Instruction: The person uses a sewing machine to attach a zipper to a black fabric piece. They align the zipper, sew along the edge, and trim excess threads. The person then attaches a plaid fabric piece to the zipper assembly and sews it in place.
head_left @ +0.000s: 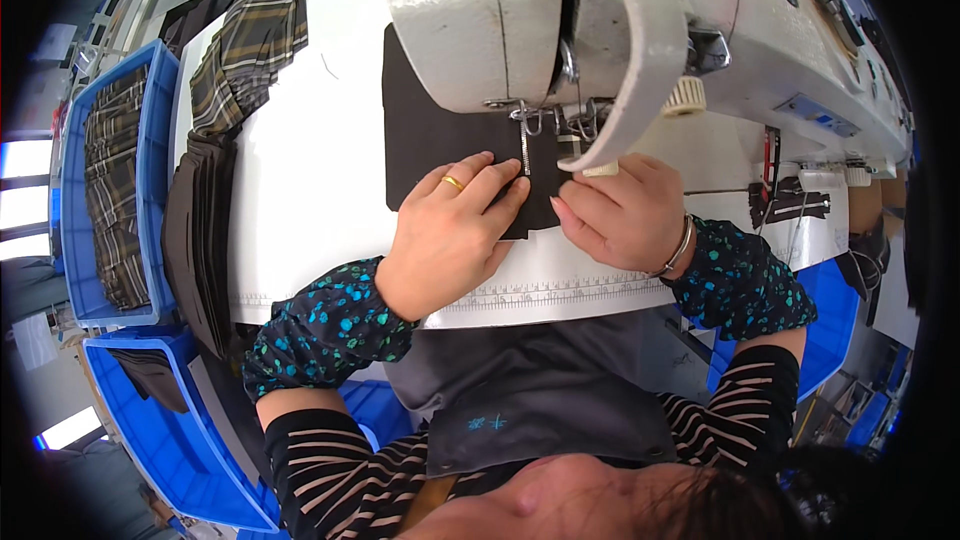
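A dark brown fabric piece (430, 130) lies flat under the sewing machine (480, 30). A zipper (526, 152) with pale teeth runs along it toward me from the needle area. My left hand (450, 215), a gold ring on one finger, presses down with its fingers stretched out on the fabric, left of the zipper. My right hand (625, 215) is closed at the fabric's right edge, just below the machine's curved guard (645, 50). Its fingers curl inward, partly hiding what they pinch. A strip of plaid cloth shows beside the presser foot.
Left on the white table (310, 160) lie plaid cloth (250, 40) and stacked dark pieces (197, 230). A blue bin (160, 190) holds more plaid cloth; another blue bin (190, 430) stands nearer. Zippers (795, 202) lie at right. A ruler strip (540, 298) follows the front edge.
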`<state>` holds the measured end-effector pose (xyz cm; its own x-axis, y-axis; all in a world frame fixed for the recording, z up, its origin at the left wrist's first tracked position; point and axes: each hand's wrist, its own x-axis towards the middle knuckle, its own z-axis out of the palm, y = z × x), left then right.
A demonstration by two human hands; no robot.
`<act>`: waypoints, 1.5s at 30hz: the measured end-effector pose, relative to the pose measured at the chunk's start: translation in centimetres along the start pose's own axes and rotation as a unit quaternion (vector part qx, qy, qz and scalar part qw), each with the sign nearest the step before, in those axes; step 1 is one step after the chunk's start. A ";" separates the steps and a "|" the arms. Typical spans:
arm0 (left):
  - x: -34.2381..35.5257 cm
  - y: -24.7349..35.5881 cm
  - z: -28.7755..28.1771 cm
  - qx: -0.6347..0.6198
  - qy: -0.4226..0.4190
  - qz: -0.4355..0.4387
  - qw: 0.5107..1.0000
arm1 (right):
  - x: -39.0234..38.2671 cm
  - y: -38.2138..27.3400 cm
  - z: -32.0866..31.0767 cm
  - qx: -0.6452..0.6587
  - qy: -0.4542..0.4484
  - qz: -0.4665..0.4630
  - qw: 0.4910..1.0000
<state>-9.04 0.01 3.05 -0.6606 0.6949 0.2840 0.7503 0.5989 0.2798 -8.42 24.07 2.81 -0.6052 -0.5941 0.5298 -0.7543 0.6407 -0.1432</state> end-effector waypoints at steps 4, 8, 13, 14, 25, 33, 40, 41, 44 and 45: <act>-0.2 0.0 0.4 0.026 0.008 0.012 1.000 | 0.0 -0.1 1.5 -0.018 0.007 0.006 1.000; 0.0 0.2 0.1 0.014 0.004 0.006 1.000 | -0.6 0.1 2.4 -0.010 0.003 -0.001 1.000; 0.0 0.4 -0.2 0.001 0.003 -0.001 1.000 | -0.7 -0.1 2.1 -0.013 -0.012 0.002 1.000; -0.1 0.4 -0.1 -0.007 0.006 -0.005 1.000 | -0.6 -0.1 2.1 -0.013 -0.014 0.003 1.000; -0.1 0.1 0.8 -0.042 0.045 -0.034 0.998 | -0.3 -0.2 2.3 0.084 -0.074 0.101 0.989; -0.1 0.1 1.3 -0.012 0.056 -0.006 0.998 | 0.2 -0.3 1.9 0.053 -0.067 0.065 0.994; 0.4 -0.2 0.9 0.018 0.053 0.024 0.998 | 0.0 -0.5 2.1 0.011 -0.028 0.035 0.999; 0.4 -0.3 0.9 0.020 0.052 0.025 0.998 | 0.0 -0.5 2.0 0.014 -0.052 0.044 0.998; 0.7 -0.7 0.9 0.030 0.055 0.022 0.998 | -0.1 -0.3 1.8 0.014 -0.112 0.072 0.991; 0.9 -0.8 0.9 0.035 0.056 0.020 0.998 | -0.2 0.0 2.1 0.012 -0.122 0.080 0.989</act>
<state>-10.21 0.49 2.25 -0.6264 0.6722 0.3947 0.7730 0.6011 0.2031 -8.87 23.12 0.93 -0.7591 -0.5870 0.2815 -0.6473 0.7264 -0.2309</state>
